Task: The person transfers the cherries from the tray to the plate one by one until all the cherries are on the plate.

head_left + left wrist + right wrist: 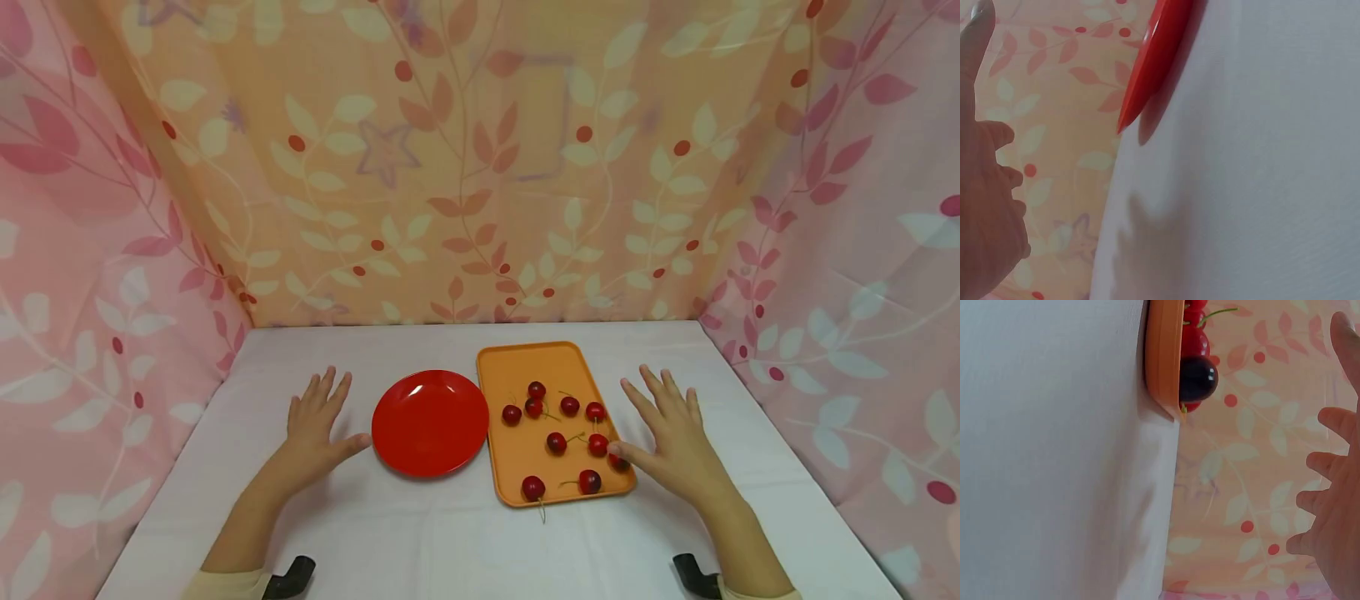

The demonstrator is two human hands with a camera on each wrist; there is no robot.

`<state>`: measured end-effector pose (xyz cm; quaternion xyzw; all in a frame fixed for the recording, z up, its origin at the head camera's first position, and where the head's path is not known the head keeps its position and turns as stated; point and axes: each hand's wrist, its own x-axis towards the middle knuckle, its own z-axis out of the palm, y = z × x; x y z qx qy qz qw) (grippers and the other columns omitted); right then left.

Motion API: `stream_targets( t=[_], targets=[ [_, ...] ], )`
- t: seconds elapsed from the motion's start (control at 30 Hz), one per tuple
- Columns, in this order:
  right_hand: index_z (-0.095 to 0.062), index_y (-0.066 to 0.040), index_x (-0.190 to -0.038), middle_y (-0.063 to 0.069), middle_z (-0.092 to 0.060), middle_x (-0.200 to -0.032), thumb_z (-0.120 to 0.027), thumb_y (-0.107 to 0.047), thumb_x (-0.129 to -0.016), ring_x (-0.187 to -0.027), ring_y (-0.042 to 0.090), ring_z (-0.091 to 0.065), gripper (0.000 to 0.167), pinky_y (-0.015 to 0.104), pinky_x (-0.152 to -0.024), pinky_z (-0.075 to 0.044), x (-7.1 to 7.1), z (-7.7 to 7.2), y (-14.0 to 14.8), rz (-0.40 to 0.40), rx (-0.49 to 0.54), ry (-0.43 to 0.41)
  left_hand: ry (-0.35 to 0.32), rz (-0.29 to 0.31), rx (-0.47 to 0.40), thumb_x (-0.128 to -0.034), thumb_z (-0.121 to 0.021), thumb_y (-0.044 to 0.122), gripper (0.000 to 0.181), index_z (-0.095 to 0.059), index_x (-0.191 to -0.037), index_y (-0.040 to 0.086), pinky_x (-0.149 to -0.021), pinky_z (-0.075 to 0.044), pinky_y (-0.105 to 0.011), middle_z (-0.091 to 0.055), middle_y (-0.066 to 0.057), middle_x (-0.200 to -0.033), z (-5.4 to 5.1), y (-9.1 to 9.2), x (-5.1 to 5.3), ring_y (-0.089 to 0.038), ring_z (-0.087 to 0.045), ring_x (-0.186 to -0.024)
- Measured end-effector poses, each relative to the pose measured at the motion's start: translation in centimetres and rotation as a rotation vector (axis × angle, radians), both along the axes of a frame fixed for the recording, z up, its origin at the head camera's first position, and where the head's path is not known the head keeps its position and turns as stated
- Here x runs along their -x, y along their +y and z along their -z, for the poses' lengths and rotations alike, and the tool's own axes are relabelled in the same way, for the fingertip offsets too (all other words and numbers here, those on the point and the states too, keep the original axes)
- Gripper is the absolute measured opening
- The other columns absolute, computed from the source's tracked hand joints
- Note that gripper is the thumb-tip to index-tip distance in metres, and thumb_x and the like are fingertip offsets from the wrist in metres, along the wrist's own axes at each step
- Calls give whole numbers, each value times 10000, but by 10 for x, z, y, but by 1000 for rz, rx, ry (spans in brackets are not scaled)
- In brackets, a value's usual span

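Left hand (318, 437), left of centre in the head view: fingers spread apart, thumb reaching toward the red plate (430, 425), grasping nothing; the left wrist view shows it raised at the left edge, a gap between it and the plate. Plate lies at lower centre, glossy, its right rim close against the left edge of the orange tray (528, 367); whether the two touch, cannot tell. Tray sits just right of centre, slightly askew, bearing ten dark red cherries (556, 442), several with thin green stems: a cluster across its middle, more along its right side, two near its lower edge, one stem hanging over that edge. Right hand (671, 442), right of the tray: fingers likewise fanned out, nothing held; thumb tip overlaps the rightmost cherry in the head view, yet the right wrist view has the hand at the right edge, apart from the fruit. White tabletop (427, 542) fills the lower frame; leaf-patterned cloth (461, 167) hangs behind, pink at left and right. Black wrist mounts (291, 577) at bottom, beside pale cuffs (225, 585).
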<state>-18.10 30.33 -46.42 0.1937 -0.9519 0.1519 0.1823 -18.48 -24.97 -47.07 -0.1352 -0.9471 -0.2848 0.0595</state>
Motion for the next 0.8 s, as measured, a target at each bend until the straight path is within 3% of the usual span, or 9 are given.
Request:
stream_targets(
  t=[0.33,0.63,0.8],
  targets=[
    [-377,-246,-1601,94,-273,-1685,-807,-570,-809,-1588,362,-77,958,639,-1246,56,0,-2,-18,-39,57,-14,-47,12,-98,-890,-747,421,1006,-164,-1653,122,-1163,-3,-779,-54,-222,-1708,17,12,-2,-486,24,-1549],
    [-459,-186,-1555,90,-319,-1663,-858,-466,-796,-1567,390,-147,902,618,-1260,19,2,-1,-37,-108,88,-27,-71,21,-185,-905,-725,401,1000,-123,-1660,138,-1175,-12,-768,-43,-210,-1711,31,14,3,-476,35,-1554],
    [-475,-176,-1544,100,-360,-1638,-837,-495,-810,-1550,395,-185,878,574,-1275,20,2,-2,-47,-120,119,-59,-113,23,-210,-919,-715,412,997,-111,-1659,127,-1119,-204,-792,-51,-184,-1716,41,13,5,-471,-9,-1554]
  ],
)
